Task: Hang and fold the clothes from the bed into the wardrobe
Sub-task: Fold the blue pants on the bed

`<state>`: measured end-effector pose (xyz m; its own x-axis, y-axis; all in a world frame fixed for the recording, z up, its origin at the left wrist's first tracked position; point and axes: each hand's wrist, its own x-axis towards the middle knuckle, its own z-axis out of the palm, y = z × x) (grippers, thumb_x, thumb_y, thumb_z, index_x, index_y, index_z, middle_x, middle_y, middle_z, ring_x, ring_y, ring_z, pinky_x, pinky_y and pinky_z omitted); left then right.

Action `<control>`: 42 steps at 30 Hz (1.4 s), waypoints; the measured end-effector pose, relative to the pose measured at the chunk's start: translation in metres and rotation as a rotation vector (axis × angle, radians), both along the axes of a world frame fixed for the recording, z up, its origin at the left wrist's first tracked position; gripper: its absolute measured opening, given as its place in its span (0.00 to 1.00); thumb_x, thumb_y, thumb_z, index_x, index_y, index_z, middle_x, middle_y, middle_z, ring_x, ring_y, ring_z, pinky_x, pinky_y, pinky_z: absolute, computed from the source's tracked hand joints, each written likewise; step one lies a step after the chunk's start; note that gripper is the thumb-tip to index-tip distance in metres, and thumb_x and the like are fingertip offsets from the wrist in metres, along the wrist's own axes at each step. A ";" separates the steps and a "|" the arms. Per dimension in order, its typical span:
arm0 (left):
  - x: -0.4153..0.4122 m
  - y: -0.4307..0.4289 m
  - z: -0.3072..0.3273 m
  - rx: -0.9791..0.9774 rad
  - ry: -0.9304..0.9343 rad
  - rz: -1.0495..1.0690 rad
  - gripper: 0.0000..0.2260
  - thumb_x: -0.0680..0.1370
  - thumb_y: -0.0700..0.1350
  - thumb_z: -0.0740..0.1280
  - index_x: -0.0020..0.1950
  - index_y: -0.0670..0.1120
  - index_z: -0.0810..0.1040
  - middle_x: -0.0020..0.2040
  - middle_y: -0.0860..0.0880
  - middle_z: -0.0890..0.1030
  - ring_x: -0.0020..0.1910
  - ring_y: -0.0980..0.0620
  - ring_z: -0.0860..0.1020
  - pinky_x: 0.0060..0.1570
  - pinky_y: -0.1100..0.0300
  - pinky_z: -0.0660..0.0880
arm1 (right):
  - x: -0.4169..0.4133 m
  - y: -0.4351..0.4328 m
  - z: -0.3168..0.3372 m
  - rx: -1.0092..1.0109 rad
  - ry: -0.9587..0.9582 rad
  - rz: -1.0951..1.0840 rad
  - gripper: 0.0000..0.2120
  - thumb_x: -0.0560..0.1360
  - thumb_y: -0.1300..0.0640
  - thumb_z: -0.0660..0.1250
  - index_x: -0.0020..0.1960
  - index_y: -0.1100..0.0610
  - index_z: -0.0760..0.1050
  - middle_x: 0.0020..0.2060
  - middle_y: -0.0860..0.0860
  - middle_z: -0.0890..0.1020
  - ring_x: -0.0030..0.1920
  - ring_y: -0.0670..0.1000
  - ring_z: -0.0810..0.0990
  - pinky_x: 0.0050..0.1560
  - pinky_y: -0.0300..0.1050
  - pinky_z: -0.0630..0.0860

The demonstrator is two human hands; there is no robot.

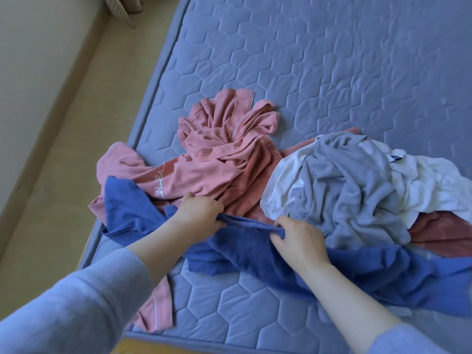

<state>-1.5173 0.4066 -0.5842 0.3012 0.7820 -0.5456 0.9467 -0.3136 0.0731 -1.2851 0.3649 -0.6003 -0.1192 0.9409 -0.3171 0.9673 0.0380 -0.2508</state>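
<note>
Early in the job, it seems: nothing on the bed (306, 60) is folded yet, and no wardrobe is in view. In the lower centre of the frame, the left hand (201, 213) and right hand (298, 238) each grip the gathered edge of a crumpled blue garment (255, 249), near each other. Behind it lie heaped pink clothes (217, 154), centre, and a grey garment (344, 187) over a white shirt (421, 180), right.

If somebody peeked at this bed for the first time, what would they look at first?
Probably the messy clothes on the quilted mattress: a pink top in the middle, a grey garment over a white shirt on the right. Next, the left hand and right hand near the front, both gripping the bright blue garment.
</note>
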 end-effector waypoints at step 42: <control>0.095 0.056 0.714 0.267 -1.582 0.317 0.10 0.62 0.46 0.79 0.39 0.45 0.85 0.40 0.45 0.85 0.39 0.49 0.84 0.38 0.60 0.79 | 0.181 0.060 0.728 1.040 0.144 0.296 0.13 0.76 0.39 0.61 0.50 0.43 0.81 0.40 0.40 0.83 0.42 0.43 0.80 0.43 0.48 0.78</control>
